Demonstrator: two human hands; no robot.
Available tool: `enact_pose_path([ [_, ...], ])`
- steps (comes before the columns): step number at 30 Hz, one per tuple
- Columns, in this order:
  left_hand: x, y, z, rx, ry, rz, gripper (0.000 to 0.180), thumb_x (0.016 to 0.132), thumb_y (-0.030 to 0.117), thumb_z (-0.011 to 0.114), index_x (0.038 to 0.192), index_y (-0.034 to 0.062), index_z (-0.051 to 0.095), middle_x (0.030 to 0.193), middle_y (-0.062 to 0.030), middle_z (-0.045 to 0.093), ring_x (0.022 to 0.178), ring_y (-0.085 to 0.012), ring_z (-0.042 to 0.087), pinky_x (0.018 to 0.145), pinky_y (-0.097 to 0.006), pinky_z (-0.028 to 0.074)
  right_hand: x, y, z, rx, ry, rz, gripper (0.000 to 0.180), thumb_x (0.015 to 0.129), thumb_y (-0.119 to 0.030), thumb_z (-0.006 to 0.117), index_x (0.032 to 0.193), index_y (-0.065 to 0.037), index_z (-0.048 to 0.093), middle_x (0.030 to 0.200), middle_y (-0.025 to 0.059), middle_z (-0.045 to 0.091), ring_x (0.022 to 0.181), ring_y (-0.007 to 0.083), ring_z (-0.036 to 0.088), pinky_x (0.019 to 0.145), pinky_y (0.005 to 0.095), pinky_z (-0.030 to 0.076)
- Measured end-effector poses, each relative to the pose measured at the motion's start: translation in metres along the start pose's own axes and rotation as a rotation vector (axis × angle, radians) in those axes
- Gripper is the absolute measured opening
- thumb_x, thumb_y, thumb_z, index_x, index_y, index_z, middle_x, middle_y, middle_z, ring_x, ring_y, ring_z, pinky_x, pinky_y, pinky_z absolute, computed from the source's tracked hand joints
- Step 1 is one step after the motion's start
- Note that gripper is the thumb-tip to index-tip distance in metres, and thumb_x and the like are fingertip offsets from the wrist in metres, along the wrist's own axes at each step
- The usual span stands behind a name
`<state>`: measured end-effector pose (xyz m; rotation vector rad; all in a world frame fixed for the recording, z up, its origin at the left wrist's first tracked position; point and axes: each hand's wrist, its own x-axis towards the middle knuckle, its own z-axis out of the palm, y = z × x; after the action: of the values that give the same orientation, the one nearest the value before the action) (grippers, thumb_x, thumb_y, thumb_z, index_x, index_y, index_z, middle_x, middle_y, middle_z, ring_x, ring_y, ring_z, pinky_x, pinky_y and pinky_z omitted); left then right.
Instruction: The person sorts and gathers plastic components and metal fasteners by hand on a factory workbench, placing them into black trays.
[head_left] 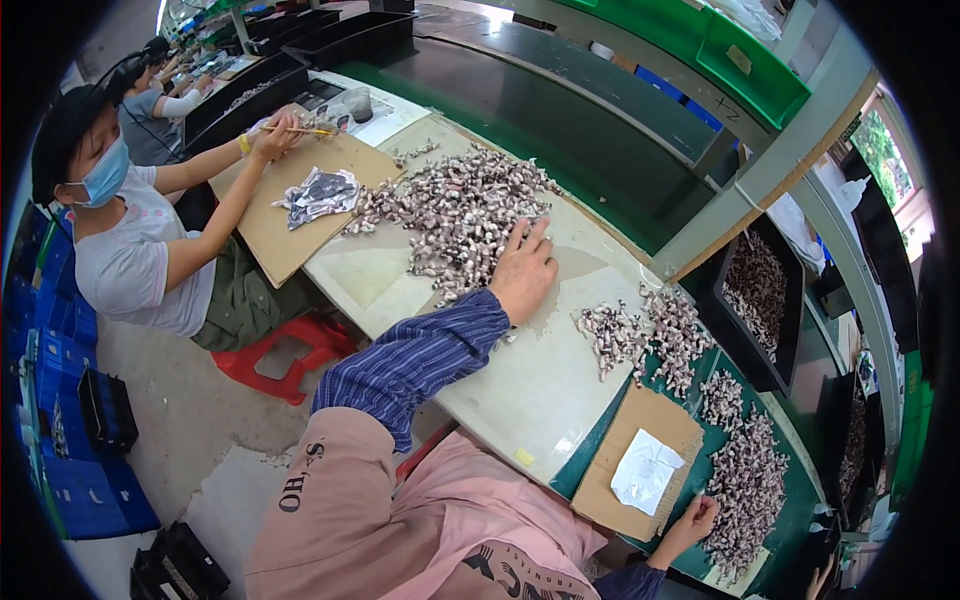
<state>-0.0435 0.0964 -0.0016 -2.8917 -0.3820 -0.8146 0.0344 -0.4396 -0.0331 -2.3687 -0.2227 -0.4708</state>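
Observation:
My left hand (526, 272) lies with its fingers spread at the near right edge of a big heap of small grey-and-white figure-like pieces (455, 215), its fingertips touching them. My right hand (695, 522) is by the near right, its fingers curled together beside a second heap of similar pieces (748, 480). Whatever it may pinch is too small to make out. Close to it, a crumpled white sheet (648, 470) rests on a piece of brown cardboard (605, 470). Two smaller clusters of pieces (615, 335) sit between my hands.
At the left a masked co-worker (140, 220) holds a thin brush over a cardboard sheet (255, 225) with a smeared cloth (318, 197). A black bin (752, 300) of pieces stands beyond the table's right side, near a grey post (755, 180). A red stool (280, 355) is below the table.

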Motion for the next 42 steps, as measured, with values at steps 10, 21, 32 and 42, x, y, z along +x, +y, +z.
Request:
enact_pose_path([
  [10,-0.004,-0.060,0.001,0.040,0.057,0.030,0.018,0.078,0.012,0.062,0.089,0.0053,0.075,0.107,-0.0122,0.068,0.133,-0.0355,0.047,0.116,-0.056,0.027,-0.002,0.000,-0.001,0.065,-0.016,0.031,0.012,0.100,-0.007,0.059,0.093,0.001,0.053,0.081,0.0025,0.050,0.074,0.0135,0.046,0.067,0.0279,0.041],
  [21,0.013,-0.097,-0.024,0.099,0.026,0.046,0.014,0.078,0.011,0.062,0.085,0.0089,0.074,0.101,-0.0107,0.067,0.119,-0.0317,0.055,0.111,-0.053,0.034,0.001,0.004,0.000,0.108,-0.034,0.053,0.010,0.099,-0.006,0.060,0.096,0.002,0.057,0.085,0.0029,0.055,0.076,0.0122,0.050,0.070,0.0266,0.043],
  [32,-0.018,-0.044,-0.060,-0.202,-0.146,0.242,0.061,0.087,0.044,0.068,0.134,0.0066,0.058,0.145,-0.0221,0.048,0.141,-0.0412,0.039,0.118,-0.054,0.029,-0.001,0.012,0.002,0.147,-0.018,0.112,0.009,0.101,-0.007,0.060,0.100,0.001,0.058,0.088,0.0011,0.055,0.079,0.0101,0.050,0.073,0.0241,0.043],
  [42,-0.054,-0.034,-0.033,0.138,-0.281,0.091,0.051,0.099,0.031,0.054,0.140,-0.0002,0.052,0.146,-0.0154,0.052,0.146,-0.0328,0.035,0.121,-0.053,0.020,-0.005,0.007,0.005,0.171,-0.027,0.153,0.005,0.100,-0.005,0.060,0.099,0.000,0.056,0.086,-0.0016,0.051,0.075,0.0074,0.046,0.068,0.0221,0.040],
])
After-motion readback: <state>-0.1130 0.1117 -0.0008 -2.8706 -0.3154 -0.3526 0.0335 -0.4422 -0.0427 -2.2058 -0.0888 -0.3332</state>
